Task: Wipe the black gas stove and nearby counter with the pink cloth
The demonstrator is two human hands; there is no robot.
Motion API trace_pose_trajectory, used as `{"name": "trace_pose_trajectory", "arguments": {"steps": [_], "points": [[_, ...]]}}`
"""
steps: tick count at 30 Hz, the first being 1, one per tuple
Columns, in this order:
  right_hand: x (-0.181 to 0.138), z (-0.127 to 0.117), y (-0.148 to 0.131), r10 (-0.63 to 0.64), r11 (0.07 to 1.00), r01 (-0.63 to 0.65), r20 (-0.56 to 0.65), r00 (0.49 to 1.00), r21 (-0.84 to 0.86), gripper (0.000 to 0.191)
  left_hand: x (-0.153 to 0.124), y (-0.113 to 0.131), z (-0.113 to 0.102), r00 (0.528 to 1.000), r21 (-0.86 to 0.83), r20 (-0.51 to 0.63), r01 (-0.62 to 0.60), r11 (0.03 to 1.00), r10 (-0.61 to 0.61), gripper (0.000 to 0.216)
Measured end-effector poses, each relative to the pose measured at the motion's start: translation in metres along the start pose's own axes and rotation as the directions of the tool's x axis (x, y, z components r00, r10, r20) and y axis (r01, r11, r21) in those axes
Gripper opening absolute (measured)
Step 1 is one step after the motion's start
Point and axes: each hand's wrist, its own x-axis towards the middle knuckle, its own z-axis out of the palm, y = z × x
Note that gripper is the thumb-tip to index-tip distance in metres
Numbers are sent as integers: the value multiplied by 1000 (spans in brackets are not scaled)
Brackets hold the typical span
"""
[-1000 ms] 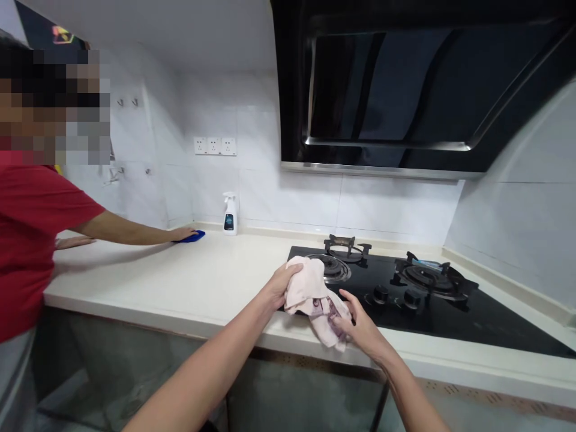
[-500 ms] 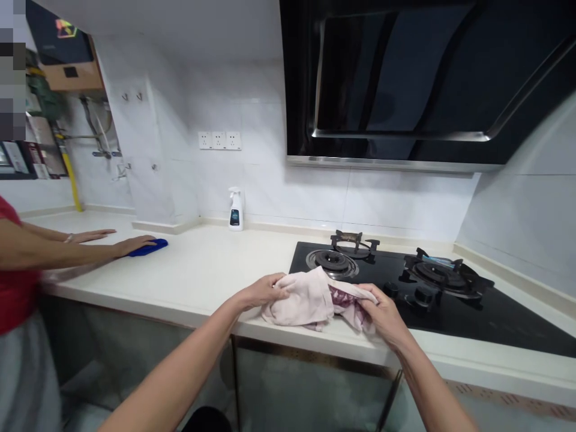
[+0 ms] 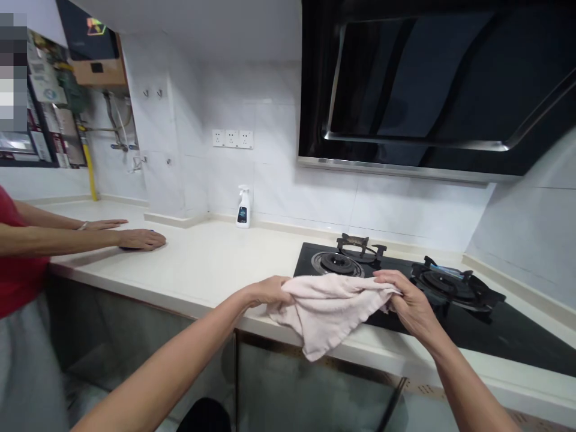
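Note:
Stretched between both hands is a pale pink cleaning cloth (image 3: 330, 306), one corner hanging below the counter's front edge. My left hand (image 3: 272, 292) is closed on its left end, over the white countertop (image 3: 216, 264). At the other end, my right hand (image 3: 407, 300) pinches the cloth's upper corner, in front of the black gas stove (image 3: 468, 330). Behind the cloth lies the left burner (image 3: 337, 263), with its pan support (image 3: 362, 247) standing off it at the back.
A co-worker's hand (image 3: 143, 239) presses a dark blue cloth on the counter at left. A white spray bottle (image 3: 243, 207) stands by the wall. The right burner (image 3: 450, 285) has its support on. Overhead slants a black range hood (image 3: 405, 90).
The bunched cloth has been lifted and spread out, its patterned side now hidden. My right hand has moved right. The co-worker's hand now covers most of the blue cloth.

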Motion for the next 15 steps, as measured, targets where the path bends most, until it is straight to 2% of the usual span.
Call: {"name": "trace_pose_trajectory", "arguments": {"steps": [4, 6, 9, 12, 13, 15], "points": [[-8, -2, 5, 17, 997, -13, 58, 998, -77, 35, -2, 2, -11, 976, -79, -184, -131, 988, 115, 50], [-8, 4, 6, -18, 991, 30, 94, 995, -130, 34, 5, 3, -16, 941, -40, -297, -180, 983, 161, 47], [-5, 19, 12, -76, 968, 85, 47, 996, -237, 36, 19, 5, -22, 886, 84, -399, -220, 972, 235, 38], [-11, 31, 23, -132, 925, 128, 14, 991, -358, 34, 25, 2, -28, 866, 230, -379, -252, 940, 325, 35], [-18, 33, 28, -115, 911, 128, 58, 992, -392, 34, 23, -2, -31, 875, 272, -346, -253, 928, 340, 35], [-34, 32, 35, -2, 902, 87, 198, 980, -422, 34, 11, -13, -35, 905, 339, -266, -234, 911, 331, 33]]}}
